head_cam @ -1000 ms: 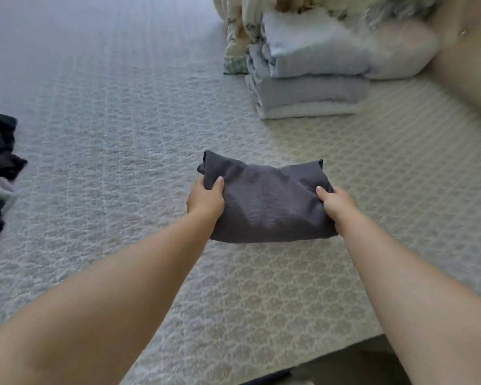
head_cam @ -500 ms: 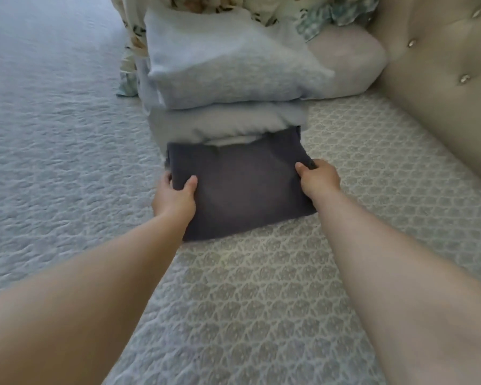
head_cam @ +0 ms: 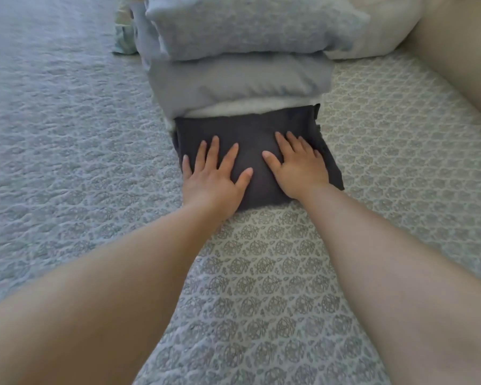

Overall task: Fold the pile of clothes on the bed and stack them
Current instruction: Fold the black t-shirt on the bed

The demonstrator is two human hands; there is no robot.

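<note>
Now both hands, left hand (head_cam: 211,177) and right hand (head_cam: 299,168), fingers flat, spread, press dark folded garment (head_cam: 250,129), far edge touching stack (head_cam: 239,79) beyond fingertips

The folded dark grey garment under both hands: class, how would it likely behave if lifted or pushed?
The dark grey garment probably flops and unfolds if lifted by one edge: it is soft cloth. Pushed, it likely drags on the textured bedspread rather than sliding.

Both hands (head_cam: 256,173) lie flat — seemingly pressing — on dark folded garment (head_cam: 250,129).
</note>
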